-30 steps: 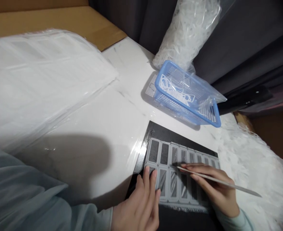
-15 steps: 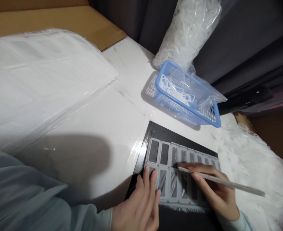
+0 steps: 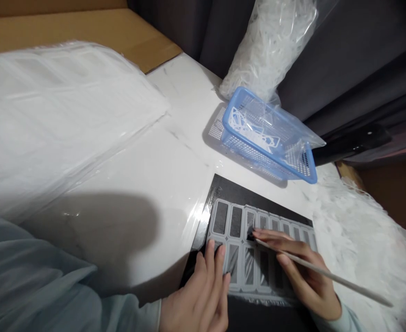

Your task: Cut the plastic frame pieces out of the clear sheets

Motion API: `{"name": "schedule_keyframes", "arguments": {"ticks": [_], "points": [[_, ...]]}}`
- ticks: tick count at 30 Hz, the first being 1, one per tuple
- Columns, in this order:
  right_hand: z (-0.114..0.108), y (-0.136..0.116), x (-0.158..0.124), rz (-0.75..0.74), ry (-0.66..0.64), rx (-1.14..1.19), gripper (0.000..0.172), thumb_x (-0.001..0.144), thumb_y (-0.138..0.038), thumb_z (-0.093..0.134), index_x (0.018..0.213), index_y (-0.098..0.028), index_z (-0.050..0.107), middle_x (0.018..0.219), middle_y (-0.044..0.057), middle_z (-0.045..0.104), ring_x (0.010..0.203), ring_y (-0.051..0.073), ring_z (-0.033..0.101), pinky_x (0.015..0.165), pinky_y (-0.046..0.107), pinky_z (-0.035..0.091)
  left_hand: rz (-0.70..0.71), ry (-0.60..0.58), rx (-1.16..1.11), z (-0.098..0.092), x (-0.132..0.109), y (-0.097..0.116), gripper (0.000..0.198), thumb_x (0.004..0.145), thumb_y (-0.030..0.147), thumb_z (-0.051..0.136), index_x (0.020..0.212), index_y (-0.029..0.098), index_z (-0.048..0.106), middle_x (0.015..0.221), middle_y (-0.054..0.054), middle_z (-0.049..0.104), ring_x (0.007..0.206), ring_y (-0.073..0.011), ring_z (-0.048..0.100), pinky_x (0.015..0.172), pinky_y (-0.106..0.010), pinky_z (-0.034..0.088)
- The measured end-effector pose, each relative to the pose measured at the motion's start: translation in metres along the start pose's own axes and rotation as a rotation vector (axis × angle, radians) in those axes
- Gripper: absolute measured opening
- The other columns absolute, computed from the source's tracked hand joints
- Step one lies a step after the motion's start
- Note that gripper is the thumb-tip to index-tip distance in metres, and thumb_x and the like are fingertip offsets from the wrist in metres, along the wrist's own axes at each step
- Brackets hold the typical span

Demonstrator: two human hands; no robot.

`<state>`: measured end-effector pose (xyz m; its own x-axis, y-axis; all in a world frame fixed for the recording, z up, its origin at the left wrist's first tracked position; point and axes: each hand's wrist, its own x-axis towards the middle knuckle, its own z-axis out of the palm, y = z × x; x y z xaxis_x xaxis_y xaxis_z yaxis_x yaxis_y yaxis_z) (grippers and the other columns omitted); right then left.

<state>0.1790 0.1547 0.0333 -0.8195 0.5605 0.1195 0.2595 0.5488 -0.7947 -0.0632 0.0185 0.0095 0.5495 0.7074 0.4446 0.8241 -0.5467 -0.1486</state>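
A translucent sheet of rectangular frames (image 3: 236,240), in two rows, lies on a black board (image 3: 228,186). My left hand (image 3: 203,293) rests on the sheet's left end, fingers stretched out and holding nothing. Across the sheet, my right hand (image 3: 303,265) grips a slim grey stick-like tool (image 3: 341,278), possibly tweezers. The tool's tip is at the strip between the two rows, near the third frame from the left. My right fingertips touch the sheet there and hide part of it.
Beyond the board stands a blue mesh basket (image 3: 268,157) with white frame-shaped offcuts (image 3: 251,131) inside. Behind it leans a clear bag of white scraps (image 3: 267,50). A pile of white strips (image 3: 365,230) lies right. Plastic-wrapped sheets (image 3: 67,115) and cardboard (image 3: 85,30) are left.
My right hand has shifted slightly, with its fingertips a little further left and up. The tool's rear end has swung down and right. My left hand stays put.
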Motion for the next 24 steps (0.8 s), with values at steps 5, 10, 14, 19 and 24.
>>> {"name": "schedule_keyframes", "arguments": {"ticks": [5,10,14,19,24], "points": [[-0.002,-0.001,0.005,-0.021,-0.07,-0.106,0.032,0.099,-0.009,0.044,0.127,-0.023,0.053,0.136,0.012,0.058,0.132,0.027,0.05,0.108,0.047,0.045,0.016,-0.008,-0.012,0.0,0.0,-0.002,0.042,0.081,0.048,0.073,0.105,0.014,0.068,0.117,-0.015,0.071,0.112,-0.0345,0.063,0.091,-0.048,0.042],[-0.003,0.0,0.007,-0.051,-0.023,-0.1,0.035,0.1,-0.009,0.039,0.129,-0.025,0.051,0.129,0.011,0.063,0.127,0.027,0.055,0.102,0.048,0.049,0.017,-0.012,-0.029,0.0,0.0,-0.001,0.035,0.085,0.042,0.07,0.106,0.013,0.069,0.117,-0.016,0.071,0.111,-0.0346,0.064,0.091,-0.048,0.041],[-0.004,0.003,0.005,-0.071,0.092,-0.105,0.037,0.1,-0.007,0.037,0.13,-0.025,0.05,0.128,0.01,0.062,0.125,0.028,0.056,0.102,0.052,0.047,0.008,-0.027,-0.044,-0.001,0.0,-0.003,0.034,0.086,0.039,0.068,0.108,0.013,0.069,0.118,-0.016,0.07,0.112,-0.0341,0.063,0.091,-0.047,0.041],[-0.011,0.019,0.003,0.025,0.523,-0.312,0.024,0.101,-0.016,0.046,0.122,-0.021,0.057,0.121,0.01,0.066,0.116,0.028,0.062,0.103,0.052,0.046,0.044,-0.038,-0.036,0.0,0.0,-0.005,0.032,0.087,0.036,0.067,0.11,0.015,0.069,0.119,-0.016,0.07,0.113,-0.0345,0.062,0.09,-0.048,0.04],[-0.025,0.029,-0.002,0.147,0.867,-0.411,0.02,0.099,-0.029,0.057,0.114,-0.017,0.063,0.111,0.01,0.069,0.105,0.027,0.068,0.099,0.049,0.051,0.038,-0.032,-0.045,0.003,-0.004,-0.003,0.036,0.085,0.04,0.065,0.111,0.015,0.068,0.122,-0.017,0.068,0.116,-0.0366,0.059,0.092,-0.05,0.039]]}}
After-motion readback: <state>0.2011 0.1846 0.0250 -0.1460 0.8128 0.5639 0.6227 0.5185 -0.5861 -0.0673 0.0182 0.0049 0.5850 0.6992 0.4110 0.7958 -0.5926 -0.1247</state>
